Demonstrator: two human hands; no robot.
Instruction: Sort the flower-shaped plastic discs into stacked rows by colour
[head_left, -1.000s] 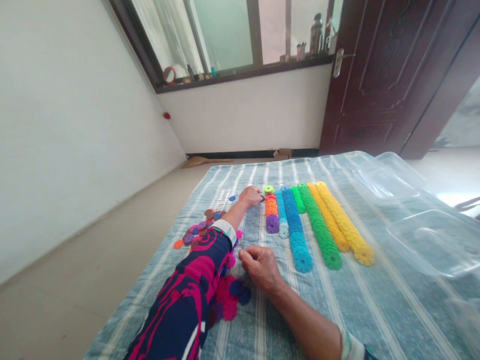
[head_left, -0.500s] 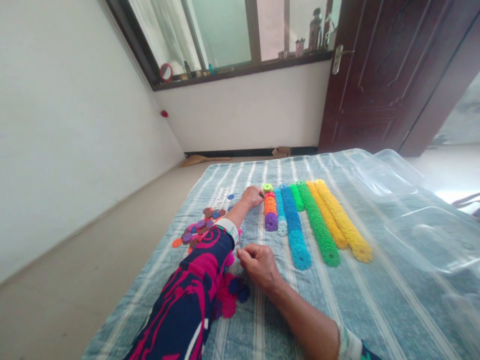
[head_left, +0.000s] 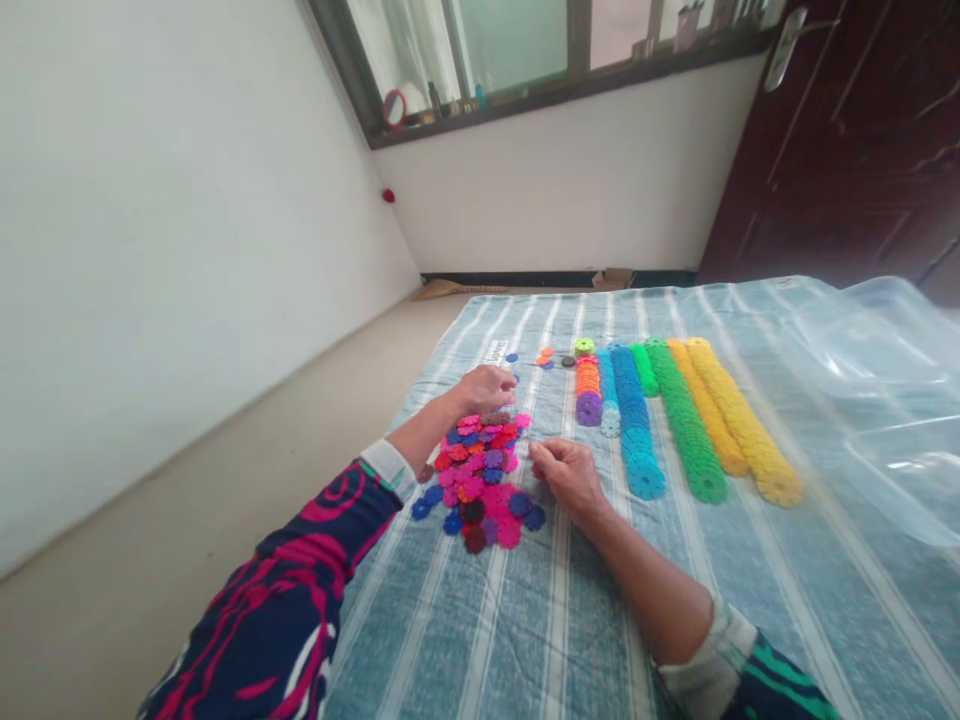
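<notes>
The left hand (head_left: 484,388) is over the far edge of the heap of mixed discs (head_left: 491,492); its grip I can't tell. The right hand (head_left: 571,480) sits loosely clenched beside it. Overlapping rows (head_left: 681,430) seemingly keep colours apart.

Disc pile (head_left: 480,460) crowds space under left fingers (head_left: 505,384); bare cloth (head_left: 553,405) open beyond right fingers (head_left: 540,460), up to orange-and-purple row (head_left: 588,385).

Near the middle of the frame, the left hand (head_left: 486,388) hovers over the far end of a loose pile of notched plastic discs (head_left: 480,470); the right hand (head_left: 571,475) is just beside the pile. Right of centre lie overlapping disc rows, with yellow discs (head_left: 739,425) outermost.
</notes>
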